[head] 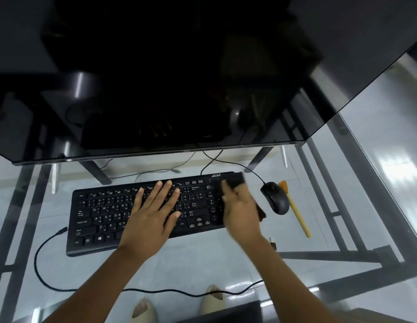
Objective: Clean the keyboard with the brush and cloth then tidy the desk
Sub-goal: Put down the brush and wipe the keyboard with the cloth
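Note:
A black keyboard point(102, 217) lies on the glass desk point(202, 259). My left hand point(153, 206) rests flat on its middle keys, fingers straight and spread. My right hand point(241, 206) is blurred over the keyboard's right end and grips a dark cloth point(233, 180), which covers the number pad corner and shows again below the hand. The brush point(296, 213), with a pale wooden handle and orange bristles, lies on the desk right of the mouse, untouched.
A black mouse point(275, 198) sits just right of the keyboard, its cable running back. A large dark monitor point(156, 89) stands behind the keyboard. A loose black cable point(51, 252) loops along the front left. Feet show through the glass.

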